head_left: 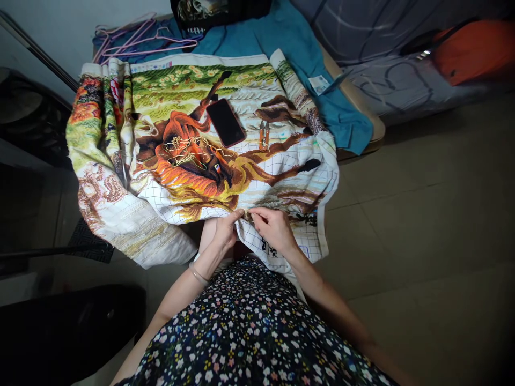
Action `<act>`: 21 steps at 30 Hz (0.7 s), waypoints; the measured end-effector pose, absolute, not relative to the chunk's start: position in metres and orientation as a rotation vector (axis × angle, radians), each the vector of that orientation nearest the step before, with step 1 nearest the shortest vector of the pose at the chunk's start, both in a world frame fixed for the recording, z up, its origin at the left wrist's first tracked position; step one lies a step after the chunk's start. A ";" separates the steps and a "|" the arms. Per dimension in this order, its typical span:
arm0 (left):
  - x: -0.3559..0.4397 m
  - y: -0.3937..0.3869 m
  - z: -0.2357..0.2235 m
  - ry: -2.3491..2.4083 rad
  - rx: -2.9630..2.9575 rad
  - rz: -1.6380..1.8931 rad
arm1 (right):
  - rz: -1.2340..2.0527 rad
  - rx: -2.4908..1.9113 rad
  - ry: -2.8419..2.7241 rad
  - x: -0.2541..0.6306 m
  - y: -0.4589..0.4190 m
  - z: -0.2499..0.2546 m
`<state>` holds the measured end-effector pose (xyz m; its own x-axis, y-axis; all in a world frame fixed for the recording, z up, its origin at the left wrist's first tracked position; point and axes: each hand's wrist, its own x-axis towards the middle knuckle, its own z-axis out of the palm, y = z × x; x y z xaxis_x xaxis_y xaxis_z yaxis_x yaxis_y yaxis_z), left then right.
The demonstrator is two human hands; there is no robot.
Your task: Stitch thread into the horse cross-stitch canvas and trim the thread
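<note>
Left hand (225, 230) and right hand (273, 228) both pinch the cross-stitch canvas (281, 177) edge; phone (225, 122) lies on it. Best done with fabric taut, fingers close together.

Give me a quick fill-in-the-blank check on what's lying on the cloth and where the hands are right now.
1. The phone lies with its dark ____ facing up.
2. Both hands, left hand and right hand, pinch the embroidery cloth at its ____ edge.
3. The small snips lie just ____ of the phone in the picture.

Missing words: screen; near; right
</note>
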<state>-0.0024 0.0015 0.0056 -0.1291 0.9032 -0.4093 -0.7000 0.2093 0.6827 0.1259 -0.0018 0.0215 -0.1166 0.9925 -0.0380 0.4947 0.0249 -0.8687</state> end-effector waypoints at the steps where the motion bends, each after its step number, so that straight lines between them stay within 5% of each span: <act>1: -0.002 0.002 0.006 0.986 0.257 1.399 | 1.008 -1.524 -1.689 0.126 -0.001 0.023; 17: -0.002 -0.002 0.008 1.012 0.194 1.318 | 0.723 -1.640 -1.876 0.108 0.006 0.042; 21: 0.000 -0.004 0.010 1.037 0.225 1.317 | 0.810 -1.294 -1.786 0.101 -0.034 0.041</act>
<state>-0.0004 -0.0041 0.0101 -0.1006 0.8643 -0.4928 -0.6819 0.3007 0.6667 0.1006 -0.0336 0.0411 -0.1860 0.9581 0.2177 0.4677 0.2812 -0.8380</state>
